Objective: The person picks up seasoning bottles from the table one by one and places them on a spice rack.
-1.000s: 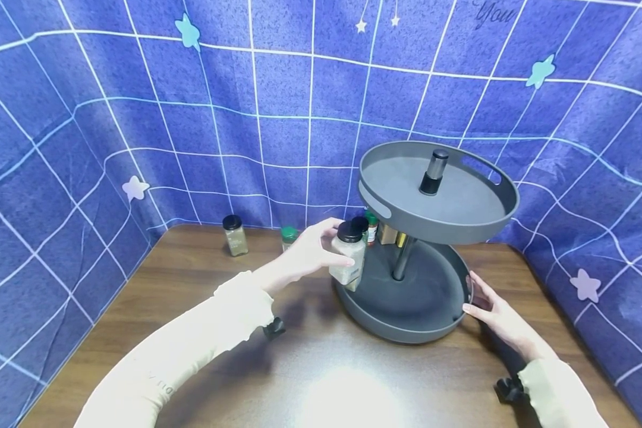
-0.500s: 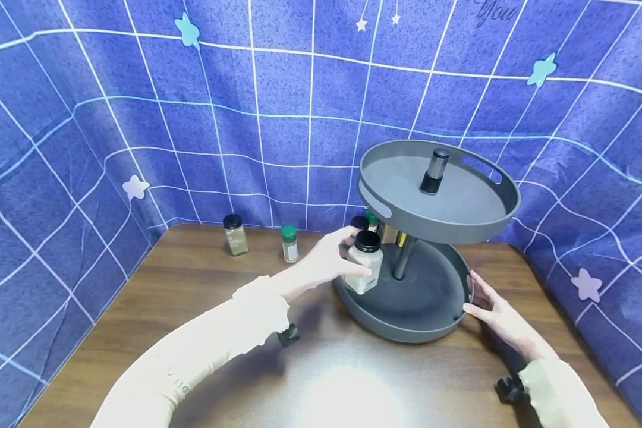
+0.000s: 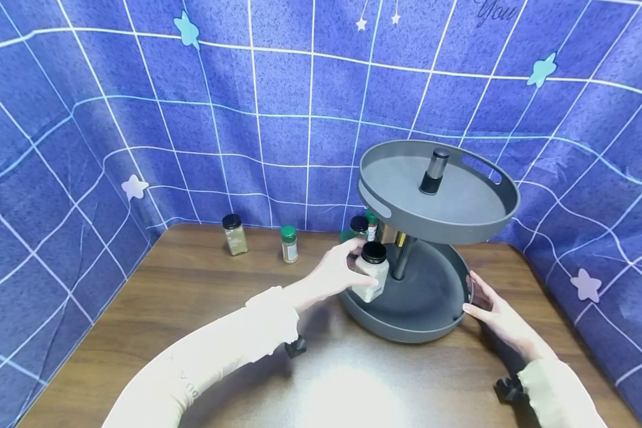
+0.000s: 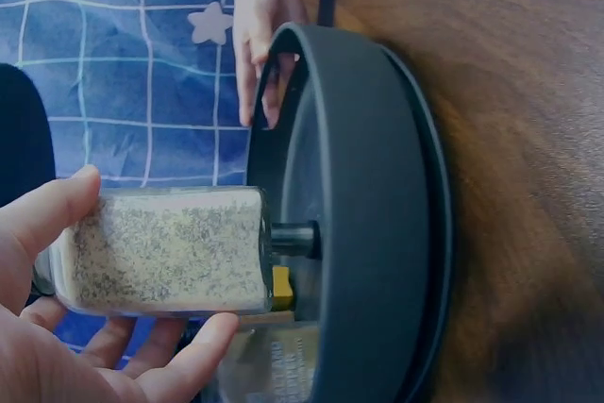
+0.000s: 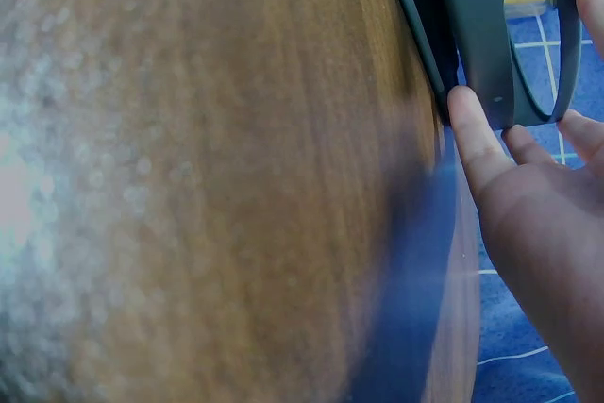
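Note:
My left hand [image 3: 338, 270] grips a square clear spice jar [image 3: 371, 273] with a black lid, thumb on the near side and fingers behind. Pale, dark-flecked seasoning fills the jar [image 4: 170, 247]. It hangs over the left part of the lower tier [image 3: 417, 297] of a dark grey two-tier turntable. In the left wrist view its base faces the tray wall [image 4: 373, 214]. At the turntable's right side my right hand [image 3: 500, 318] touches the rim beside the handle cutout, fingers fairly straight. One fingertip [image 5: 462, 96] lies at the low edge of the turntable.
The upper tier [image 3: 396, 172] overhangs the lower one. At its back left stand another black-lidded jar [image 3: 359, 224], a green-capped bottle [image 3: 371, 229] and a brown-filled jar [image 3: 387, 233]. On the wooden table [image 3: 203, 285] are a black-lidded jar [image 3: 236, 239] and a green-capped bottle [image 3: 289, 245].
My left hand has carried the spice jar rightward and lower over the lower tier, uncovering the green-capped bottle on the table. The right hand and turntable have stayed put.

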A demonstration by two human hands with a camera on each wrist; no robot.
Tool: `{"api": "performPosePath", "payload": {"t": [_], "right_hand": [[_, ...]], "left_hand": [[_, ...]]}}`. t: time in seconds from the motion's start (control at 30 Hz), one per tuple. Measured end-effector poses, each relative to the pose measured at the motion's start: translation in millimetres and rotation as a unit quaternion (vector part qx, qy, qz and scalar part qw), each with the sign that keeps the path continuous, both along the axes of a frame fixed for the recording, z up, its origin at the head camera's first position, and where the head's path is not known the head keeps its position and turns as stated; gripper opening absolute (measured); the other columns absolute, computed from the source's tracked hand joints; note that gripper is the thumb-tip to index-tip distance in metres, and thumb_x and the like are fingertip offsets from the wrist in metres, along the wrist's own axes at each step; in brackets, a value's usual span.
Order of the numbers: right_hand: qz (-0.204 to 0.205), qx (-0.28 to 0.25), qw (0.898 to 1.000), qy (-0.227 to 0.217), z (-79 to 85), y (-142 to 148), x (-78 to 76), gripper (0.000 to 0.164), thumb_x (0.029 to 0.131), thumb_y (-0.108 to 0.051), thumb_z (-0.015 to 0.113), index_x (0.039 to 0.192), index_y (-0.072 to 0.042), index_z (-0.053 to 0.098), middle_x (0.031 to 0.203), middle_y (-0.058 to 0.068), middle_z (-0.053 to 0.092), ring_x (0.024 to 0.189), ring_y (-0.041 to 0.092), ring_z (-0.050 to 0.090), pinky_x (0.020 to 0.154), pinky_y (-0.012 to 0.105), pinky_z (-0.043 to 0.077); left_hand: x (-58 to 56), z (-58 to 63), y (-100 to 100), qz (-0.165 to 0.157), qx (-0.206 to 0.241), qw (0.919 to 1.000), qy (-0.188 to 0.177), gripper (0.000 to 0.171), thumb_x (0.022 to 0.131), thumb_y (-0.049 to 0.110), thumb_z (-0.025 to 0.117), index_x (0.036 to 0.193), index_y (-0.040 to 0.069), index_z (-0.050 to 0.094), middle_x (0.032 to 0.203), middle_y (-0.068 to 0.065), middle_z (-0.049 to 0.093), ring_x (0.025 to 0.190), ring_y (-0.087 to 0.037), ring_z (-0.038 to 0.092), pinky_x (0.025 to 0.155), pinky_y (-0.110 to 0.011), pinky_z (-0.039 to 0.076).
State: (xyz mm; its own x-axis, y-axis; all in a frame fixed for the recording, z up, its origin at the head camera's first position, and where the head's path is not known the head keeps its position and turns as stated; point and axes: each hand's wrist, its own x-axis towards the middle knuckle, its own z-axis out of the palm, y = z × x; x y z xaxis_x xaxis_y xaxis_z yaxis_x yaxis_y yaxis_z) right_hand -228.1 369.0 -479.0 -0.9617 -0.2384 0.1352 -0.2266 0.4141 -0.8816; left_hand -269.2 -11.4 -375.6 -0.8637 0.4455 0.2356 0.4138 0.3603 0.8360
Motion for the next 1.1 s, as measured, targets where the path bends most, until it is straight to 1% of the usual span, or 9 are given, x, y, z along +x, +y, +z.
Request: {"api": "performPosePath", "payload": {"t": [0.13,0.2,0.27,0.4,0.53,0.7,0.93,1.1], "right_hand": [[-0.001,0.000,1.000,-0.002,0.9,-0.3,0.3,0.075,0.093,-0.009,0.058,0.151,-0.005,0.010,0.148,0.034,0.017,0.112,-0.008,0.043,0.086,0.004,0.036],[0.000,-0.001,1.000,-0.002,1.4,-0.6,0.2,0.075,0.093,-0.009,0.058,0.151,-0.005,0.010,0.148,0.034,0.017,0.112,-0.008,0.042,0.086,0.004,0.036],[0.000,-0.002,1.000,-0.001,1.6,-0.8,0.3,0.075,0.093,-0.009,0.058,0.151,-0.005,0.010,0.148,0.034,0.017,0.112,-0.009,0.042,0.086,0.003,0.036],[0.000,0.001,1.000,0.001,1.9,-1.3,1.3,0.075,0.093,-0.009,0.058,0.151,-0.005,0.010,0.148,0.035,0.017,0.112,-0.009,0.042,0.086,0.003,0.036],[-0.001,0.002,1.000,0.001,2.1,-1.9,2.1,0.075,0.093,-0.009,0.058,0.151,-0.005,0.010,0.148,0.035,0.016,0.112,-0.009,0.042,0.086,0.003,0.036],[0.000,-0.001,1.000,0.003,2.3,-2.1,2.4,0.075,0.093,-0.009,0.058,0.151,-0.004,0.010,0.148,0.036,0.016,0.113,-0.010,0.041,0.086,0.003,0.035],[0.001,-0.002,1.000,-0.001,3.2,-2.9,2.9,0.075,0.093,-0.009,0.057,0.150,-0.004,0.010,0.148,0.035,0.015,0.114,-0.008,0.040,0.087,0.003,0.035],[-0.004,0.006,1.000,-0.004,2.8,-1.8,2.9,0.075,0.094,-0.010,0.057,0.151,-0.005,0.010,0.149,0.034,0.016,0.114,-0.004,0.041,0.086,0.003,0.035]], "left_hand": [[1.7,-5.6,1.6,-0.003,-0.034,0.9989,0.031,0.071,0.066,0.023,0.086,0.129,0.013,0.053,0.119,-0.001,0.063,0.105,-0.013,0.057,0.089,-0.027,0.046],[2.8,-8.7,1.9,-0.006,-0.042,0.9981,0.044,0.071,0.067,0.024,0.085,0.129,0.011,0.053,0.121,-0.001,0.063,0.107,-0.014,0.057,0.090,-0.027,0.046],[3.5,-13.0,2.3,-0.008,-0.043,0.9976,0.053,0.070,0.067,0.024,0.085,0.128,0.011,0.054,0.121,-0.003,0.063,0.108,-0.015,0.057,0.090,-0.027,0.047],[3.8,-22.5,3.3,-0.007,-0.037,0.9975,0.060,0.069,0.067,0.023,0.085,0.127,0.009,0.054,0.120,-0.005,0.063,0.108,-0.016,0.058,0.090,-0.027,0.047],[3.5,-30.6,4.3,-0.010,-0.034,0.9966,0.075,0.067,0.066,0.021,0.085,0.125,0.008,0.056,0.119,-0.005,0.064,0.107,-0.016,0.059,0.091,-0.027,0.047],[5.5,-36.2,5.4,-0.016,-0.023,0.9969,0.074,0.066,0.067,0.016,0.085,0.124,0.006,0.056,0.119,-0.006,0.064,0.107,-0.016,0.060,0.091,-0.027,0.048],[10.5,-42.0,6.5,-0.010,-0.033,0.9975,0.061,0.066,0.067,0.016,0.085,0.125,0.004,0.055,0.121,-0.008,0.064,0.107,-0.018,0.061,0.090,-0.027,0.049],[10.5,-45.7,6.9,-0.009,-0.030,0.9969,0.072,0.065,0.066,0.015,0.085,0.124,0.004,0.056,0.118,-0.008,0.065,0.105,-0.017,0.062,0.090,-0.026,0.049]]}}
